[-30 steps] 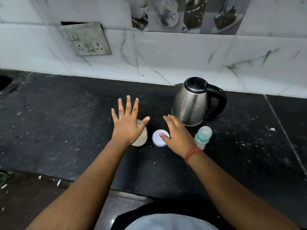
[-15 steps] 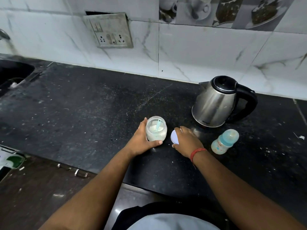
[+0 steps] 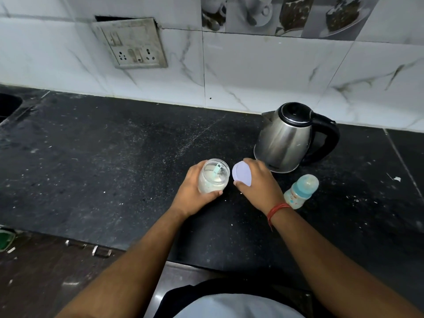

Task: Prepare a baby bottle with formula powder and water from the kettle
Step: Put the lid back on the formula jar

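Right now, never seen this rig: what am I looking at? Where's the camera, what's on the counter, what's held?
No robot here: a person works bare-handed, and the single wide-angle picture comes from a camera on their head, looking down at the black counter. The left hand grips an open jar of white powder with a scoop inside. The right hand holds the jar's pale lid. A steel kettle stands behind it, and a capped baby bottle stands to the right, untouched.
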The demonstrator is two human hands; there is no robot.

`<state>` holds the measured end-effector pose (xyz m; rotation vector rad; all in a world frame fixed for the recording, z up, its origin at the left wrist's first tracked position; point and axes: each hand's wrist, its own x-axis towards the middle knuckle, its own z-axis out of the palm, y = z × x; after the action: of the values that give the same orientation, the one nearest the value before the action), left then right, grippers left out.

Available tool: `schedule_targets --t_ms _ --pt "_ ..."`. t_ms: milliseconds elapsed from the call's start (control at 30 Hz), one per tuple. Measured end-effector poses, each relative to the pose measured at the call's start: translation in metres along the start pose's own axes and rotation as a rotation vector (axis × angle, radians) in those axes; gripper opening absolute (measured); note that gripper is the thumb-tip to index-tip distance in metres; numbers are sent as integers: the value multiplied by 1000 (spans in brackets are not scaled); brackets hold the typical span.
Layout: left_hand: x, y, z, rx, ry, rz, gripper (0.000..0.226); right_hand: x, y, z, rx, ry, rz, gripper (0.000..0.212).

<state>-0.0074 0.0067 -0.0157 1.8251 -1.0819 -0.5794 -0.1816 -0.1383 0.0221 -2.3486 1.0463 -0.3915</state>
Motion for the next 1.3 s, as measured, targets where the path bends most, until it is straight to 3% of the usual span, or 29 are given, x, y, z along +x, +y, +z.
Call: schedule_targets --t_ms 167,267,400,633,867,1133,1300 --pt "6 20 12 19 -6 80 90 0 -17 -38 172 158 -64 62" --pt "10 34 22 37 -8 122 90 0 -23 -59 182 61 -169 62" --pt "15 53 37 57 -22 199 90 0 -22 -78 6 -69 -268 65" --pt "14 63 57 69 -27 195 90 -2 -7 -94 -113 -196 -312 72" --pt "13 71 65 75 -19 184 90 0 -1 -96 -164 -233 -319 74" --pt "15 83 59 137 69 204 88 7 -9 -94 -346 -174 -200 77" --pt "17 75 47 147 110 172 89 12 -8 -103 -454 -216 -192 57"
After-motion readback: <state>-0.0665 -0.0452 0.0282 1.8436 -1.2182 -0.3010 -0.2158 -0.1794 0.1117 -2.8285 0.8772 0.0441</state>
